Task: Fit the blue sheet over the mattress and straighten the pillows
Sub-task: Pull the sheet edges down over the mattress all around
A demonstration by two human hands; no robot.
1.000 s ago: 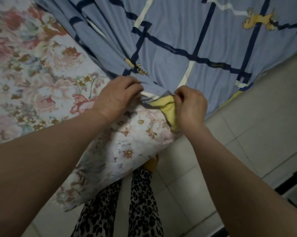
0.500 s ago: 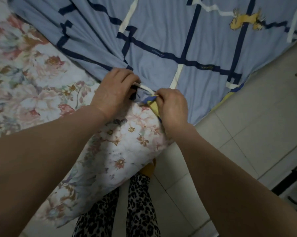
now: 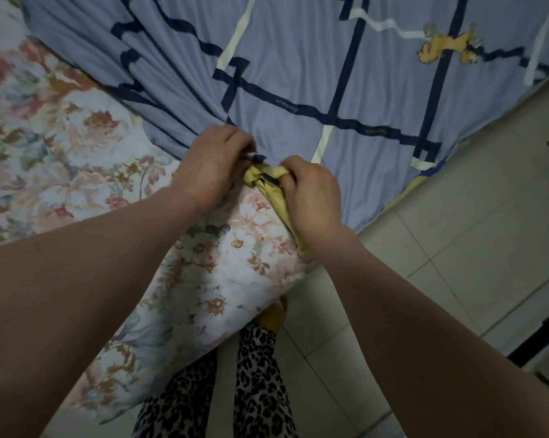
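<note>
Head view: blue sheet [image 3: 298,74] covers the far and right part of the floral mattress [image 3: 61,147], gathered into pleats at the near corner. Left hand [image 3: 213,165] closed on the bunched blue folds. Right hand [image 3: 311,191] fisted around the yellow hem [image 3: 267,181], touching the corner. Floral cover bare on the left. Tiled floor [image 3: 456,248] to the right. Judgement: cloth light, soft, stretchy; best gripped at the hem, pulled down under the corner. Pillows not visible.
</note>
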